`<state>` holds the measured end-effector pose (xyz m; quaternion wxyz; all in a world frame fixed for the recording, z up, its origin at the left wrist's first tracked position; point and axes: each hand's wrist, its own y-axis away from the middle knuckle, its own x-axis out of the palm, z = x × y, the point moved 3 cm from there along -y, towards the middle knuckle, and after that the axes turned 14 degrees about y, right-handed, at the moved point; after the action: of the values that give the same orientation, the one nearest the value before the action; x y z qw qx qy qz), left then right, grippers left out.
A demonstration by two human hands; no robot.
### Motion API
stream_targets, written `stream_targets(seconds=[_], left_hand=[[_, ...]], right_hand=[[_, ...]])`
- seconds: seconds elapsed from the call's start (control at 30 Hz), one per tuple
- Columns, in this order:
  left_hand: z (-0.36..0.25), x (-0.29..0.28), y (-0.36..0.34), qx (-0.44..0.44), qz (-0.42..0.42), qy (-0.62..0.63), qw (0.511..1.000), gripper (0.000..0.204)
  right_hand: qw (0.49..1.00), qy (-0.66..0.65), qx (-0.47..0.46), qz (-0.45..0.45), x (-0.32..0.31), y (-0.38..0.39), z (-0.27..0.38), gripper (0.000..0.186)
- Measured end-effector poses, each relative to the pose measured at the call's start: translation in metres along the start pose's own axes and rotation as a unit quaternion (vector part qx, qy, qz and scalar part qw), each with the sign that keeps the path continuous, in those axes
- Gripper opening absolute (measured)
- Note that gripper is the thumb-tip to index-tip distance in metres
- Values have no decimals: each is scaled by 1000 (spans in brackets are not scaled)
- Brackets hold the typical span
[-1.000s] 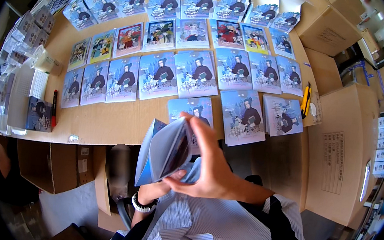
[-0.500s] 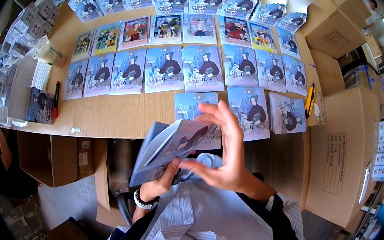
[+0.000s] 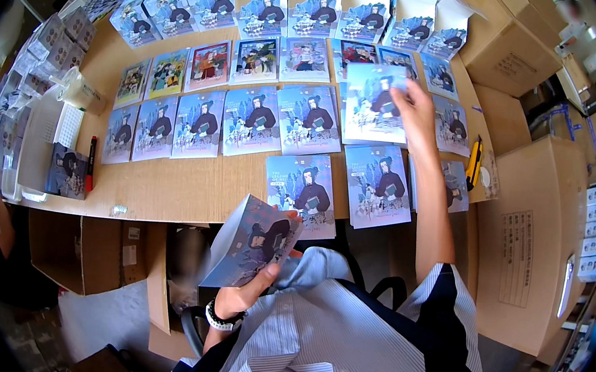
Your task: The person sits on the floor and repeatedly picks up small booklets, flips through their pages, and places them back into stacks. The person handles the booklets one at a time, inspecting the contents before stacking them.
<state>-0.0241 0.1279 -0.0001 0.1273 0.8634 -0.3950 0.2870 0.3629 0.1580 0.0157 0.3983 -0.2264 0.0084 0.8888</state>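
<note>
My left hand (image 3: 250,292) grips a small stack of blue illustrated cards (image 3: 245,248) at the table's front edge, thumb across the top face. How many are in it I cannot tell. Farther out on the right, my right hand (image 3: 418,111) pinches the right edge of one blue illustrated card (image 3: 367,109), slightly blurred. That card hangs over the piles in the middle rows and partly hides them. Close by lie a blue card pile (image 3: 379,184) below it and another card pile (image 3: 301,190) beyond my left hand.
Printed boxes (image 3: 264,17) with raised lids line the table's back. A yellow cutter (image 3: 474,163) lies at the right edge, a red-black marker (image 3: 91,162) at the left. Cartons (image 3: 527,241) stand at the right. Another person's arm (image 3: 3,226) shows at far left.
My right hand has moved from beside the stack, up and right, to above the middle rows, now with a card in it. The left-hand stack, fanned apart before, looks more closed and has shifted slightly.
</note>
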Motion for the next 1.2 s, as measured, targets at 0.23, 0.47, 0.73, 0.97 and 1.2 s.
stream_targets(seconds=[0.23, 0.47, 0.73, 0.97, 1.2], left_hand=[[2, -1, 2, -7, -24, -71, 997, 41], [-10, 7, -14, 10, 35, -182, 983, 77], [-12, -2, -7, -44, -25, -162, 985, 80], [-13, -7, -13, -22, 26, -142, 989, 90], [-34, -1, -20, 80, 120, -230, 963, 64]], right_hand=[[958, 193, -207, -55, 3, 45, 32, 38], [906, -15, -271, 326, 30, 159, 114, 52], [903, -14, -306, 302, 39, 173, 123, 63], [900, -22, -317, 300, 41, 177, 124, 64], [916, -29, -296, 267, 48, 177, 121, 50]])
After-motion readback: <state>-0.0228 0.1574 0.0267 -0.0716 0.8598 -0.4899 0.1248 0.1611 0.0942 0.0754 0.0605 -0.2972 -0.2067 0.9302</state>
